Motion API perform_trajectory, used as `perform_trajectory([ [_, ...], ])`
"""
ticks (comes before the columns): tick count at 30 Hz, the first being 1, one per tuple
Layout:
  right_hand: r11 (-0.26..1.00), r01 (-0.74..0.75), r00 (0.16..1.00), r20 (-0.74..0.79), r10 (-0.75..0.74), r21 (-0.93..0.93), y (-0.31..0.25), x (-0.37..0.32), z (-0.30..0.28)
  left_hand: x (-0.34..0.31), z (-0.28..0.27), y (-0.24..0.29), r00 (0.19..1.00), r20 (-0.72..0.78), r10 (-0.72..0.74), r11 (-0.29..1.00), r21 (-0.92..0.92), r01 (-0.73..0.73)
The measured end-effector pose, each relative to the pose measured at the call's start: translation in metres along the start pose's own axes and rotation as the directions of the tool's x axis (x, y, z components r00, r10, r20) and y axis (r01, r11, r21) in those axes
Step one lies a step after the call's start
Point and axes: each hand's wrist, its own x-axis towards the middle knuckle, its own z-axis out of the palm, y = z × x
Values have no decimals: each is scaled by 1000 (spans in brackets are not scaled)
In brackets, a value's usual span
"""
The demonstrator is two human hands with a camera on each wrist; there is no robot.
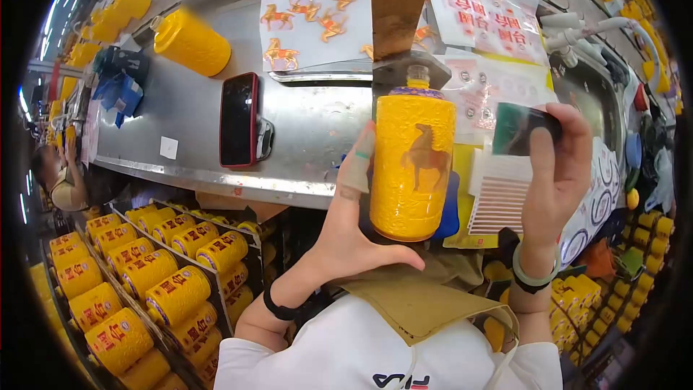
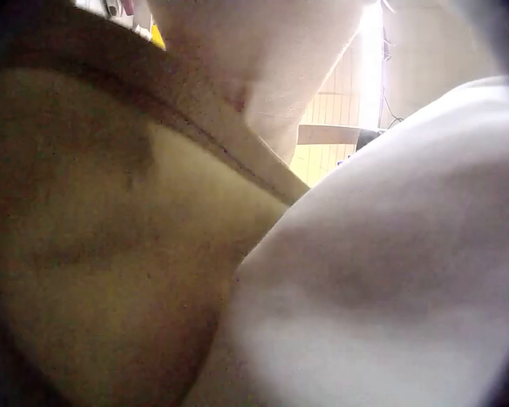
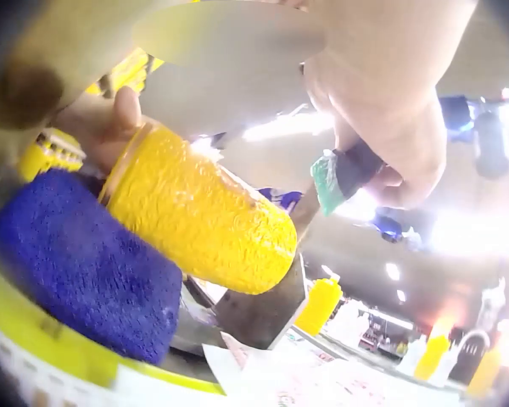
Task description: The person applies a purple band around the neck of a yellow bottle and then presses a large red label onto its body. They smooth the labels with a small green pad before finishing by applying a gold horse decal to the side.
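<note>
A yellow embossed bottle [image 1: 413, 166] with a clear neck and a brown horse decal [image 1: 427, 159] lies with its neck toward a wooden post. The left hand [image 1: 350, 227] is beside it, straight fingers along its left side and thumb stretched out below its base. To the bottle's right, the right hand [image 1: 563, 166] pinches a flat green-and-black scraper [image 1: 511, 130], held apart from the bottle. A blue cloth pad [image 3: 93, 263] shows under the bottle in the right wrist view. Sleeve and apron fill the left wrist view, which hides the left hand's fingers.
The wooden post [image 1: 401, 7] rises behind the bottle. A phone [image 1: 239, 119] and another yellow bottle [image 1: 192, 42] are on the metal bench at left. Decal sheets [image 1: 281, 54] lie at the back, a striped sheet [image 1: 505, 195] at right. Racked yellow bottles [image 1: 177, 292] stand at lower left.
</note>
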Motion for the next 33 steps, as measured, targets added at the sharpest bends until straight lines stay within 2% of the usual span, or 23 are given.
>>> perform_trajectory([
  [1,990,-116,993,-16,118,77,2,-3,0,3,0,-1,1000,6,17,980,-198,-15],
  [2,961,-228,972,-22,234,155,5,-7,0,6,1,0,1000,9,15,980,-200,-13],
  [3,945,-310,951,60,305,106,7,-11,-3,11,2,1,995,-60,-82,929,-367,54],
  [4,895,-419,908,98,408,151,4,-16,4,15,3,2,976,-111,-188,844,-527,102],
  [5,866,-473,878,160,450,159,2,-21,8,19,-1,3,986,-100,-130,907,-414,78],
  [6,835,-526,844,223,489,162,3,-26,13,24,-1,4,986,-99,-134,906,-415,81],
  [8,858,-508,832,303,465,76,3,-29,24,30,4,6,929,-77,-362,739,-631,236],
  [10,824,-560,802,303,515,82,2,-31,33,30,7,6,923,-90,-374,740,-629,239],
  [12,733,-648,756,286,588,206,6,-32,40,31,9,9,908,-99,-407,707,-664,244],
  [15,773,-618,772,296,563,142,9,-33,45,33,12,11,930,-110,-351,774,-593,222],
  [22,791,-603,774,317,547,107,10,-29,41,34,16,10,952,-149,-267,815,-562,141],
  [24,845,-515,820,371,436,144,9,-20,38,33,14,11,951,-111,-288,814,-551,182],
  [26,847,-525,818,324,476,81,1,-7,31,34,13,13,949,-104,-298,813,-548,196],
  [28,969,-244,952,184,247,-37,8,0,33,34,13,13,946,-97,-308,813,-544,209],
  [30,979,5,977,210,39,-204,-7,13,32,33,13,11,948,-93,-306,805,-556,205],
  [32,978,58,913,406,29,-201,-19,18,33,34,15,10,951,-102,-293,804,-564,187],
  [33,910,327,834,531,-150,-257,-24,24,36,34,15,10,952,-110,-284,803,-570,174],
])
